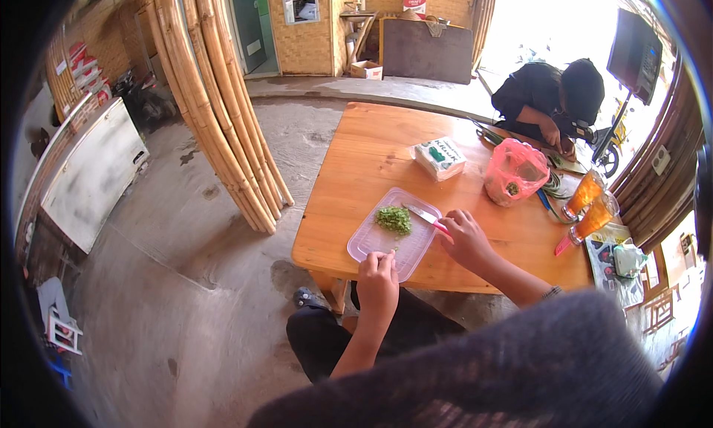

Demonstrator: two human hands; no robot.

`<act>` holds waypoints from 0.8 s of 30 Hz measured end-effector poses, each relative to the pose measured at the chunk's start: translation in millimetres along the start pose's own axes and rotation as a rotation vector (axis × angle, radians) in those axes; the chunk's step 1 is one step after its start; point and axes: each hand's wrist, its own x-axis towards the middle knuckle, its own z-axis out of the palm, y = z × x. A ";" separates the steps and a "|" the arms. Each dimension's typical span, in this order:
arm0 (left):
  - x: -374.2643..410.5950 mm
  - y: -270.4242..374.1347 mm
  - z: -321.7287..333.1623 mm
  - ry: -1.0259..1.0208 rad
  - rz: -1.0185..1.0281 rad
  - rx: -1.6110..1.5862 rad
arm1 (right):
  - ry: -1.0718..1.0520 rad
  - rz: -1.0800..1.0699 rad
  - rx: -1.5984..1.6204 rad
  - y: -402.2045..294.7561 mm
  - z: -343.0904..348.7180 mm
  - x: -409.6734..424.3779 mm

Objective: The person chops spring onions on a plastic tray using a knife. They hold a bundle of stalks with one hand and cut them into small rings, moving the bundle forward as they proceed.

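Observation:
A translucent plastic tray or lid (365,249) lies on the wooden table (356,149) in front of me. On it sits a small heap of finely chopped greens (394,220). My right hand (463,233) grips the pink handle of a small knife (424,214); its blade rests over the tray's far right part, pointing toward the heap. My left hand (380,275) is at the tray's near edge, fingertips bunched together. A few green bits lie beside those fingertips; whether a piece is pinched between them is too small to tell.
Beyond the tray are a packet of tissues (440,158) and a red plastic bag (515,171). Two glasses of amber drink (595,216) stand at the right, near a pink-handled utensil (562,245). Across the table a person (551,99) bends over their work. Bamboo poles (217,105) rise at left.

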 end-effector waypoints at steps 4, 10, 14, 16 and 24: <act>-2.7 -0.4 -2.7 -0.004 0.004 0.000 | -0.268 -0.024 0.157 -23.0 -18.3 -4.9; -0.4 0.4 -5.6 -0.018 0.014 -0.001 | -0.377 -0.070 0.321 -39.5 -12.8 -10.6; -1.0 -0.8 -4.4 -0.004 0.031 -0.015 | -0.392 -0.209 0.283 -29.1 2.0 -13.9; -1.5 -2.3 -3.2 0.001 0.031 -0.014 | -0.420 -0.273 0.226 -30.9 2.6 -9.5; -2.4 -3.4 -0.6 0.034 0.037 -0.027 | -0.488 -0.166 0.262 -34.4 1.5 -3.1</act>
